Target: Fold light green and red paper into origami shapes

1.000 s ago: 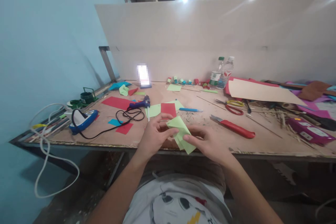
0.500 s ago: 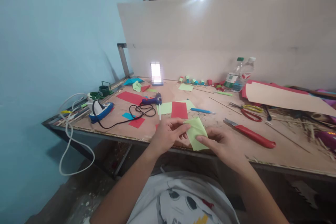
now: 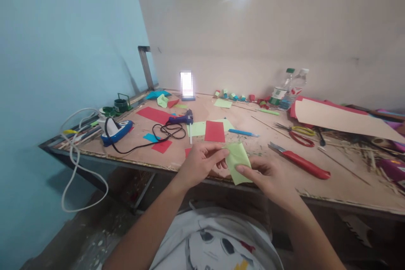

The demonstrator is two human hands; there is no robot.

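Observation:
A creased light green paper [image 3: 238, 164] is held between both hands over the table's front edge. My left hand [image 3: 202, 161] pinches its upper left corner between thumb and fingers. On its right side, my right hand [image 3: 264, 173] has the thumb on top and the fingers behind, partly hidden. Just beyond the hands lies a red paper rectangle [image 3: 214, 131] on a green sheet [image 3: 198, 129]. A blue pen-like tool [image 3: 243, 133] rests to the right of the red rectangle.
Red-handled pruning shears [image 3: 305, 163] and scissors [image 3: 301, 137] lie to the right. On the left are a glue gun [image 3: 180, 119] with a black cord and a blue-white power strip [image 3: 117, 131]. Two bottles [image 3: 279, 90] stand behind.
The camera view has shifted slightly, so the table's left side appears farther left. Both hands keep their hold on the green paper, whose lower edge tilts a little more.

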